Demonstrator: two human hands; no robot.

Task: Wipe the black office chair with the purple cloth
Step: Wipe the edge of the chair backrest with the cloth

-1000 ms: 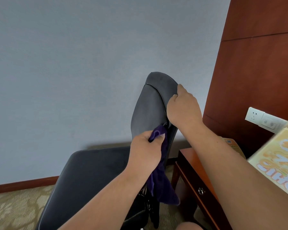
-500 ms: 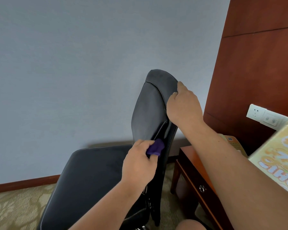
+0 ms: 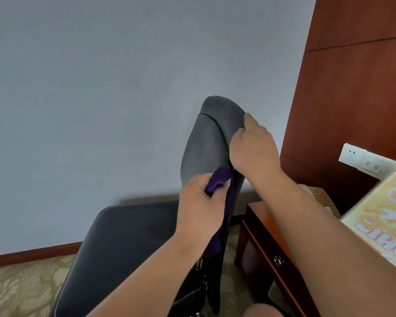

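The black office chair [image 3: 133, 236] stands sideways before me, its backrest [image 3: 206, 143] rising at centre against the grey wall. My left hand [image 3: 201, 202] is closed around the purple cloth [image 3: 217, 183] and presses it on the backrest's right edge, low down. A tail of the cloth hangs behind my hand along that edge. My right hand [image 3: 253, 147] grips the upper right edge of the backrest, fingers curled around it.
A dark wooden side table [image 3: 268, 245] with a drawer knob stands just right of the chair. A yellow printed box [image 3: 384, 220] sits at the right edge, below a white wall socket [image 3: 361, 160] on a red-brown wood panel. Patterned carpet covers the floor.
My left hand with the cloth slid down the backrest edge, then came back up to about its earlier height. My right hand kept its hold on the backrest top.
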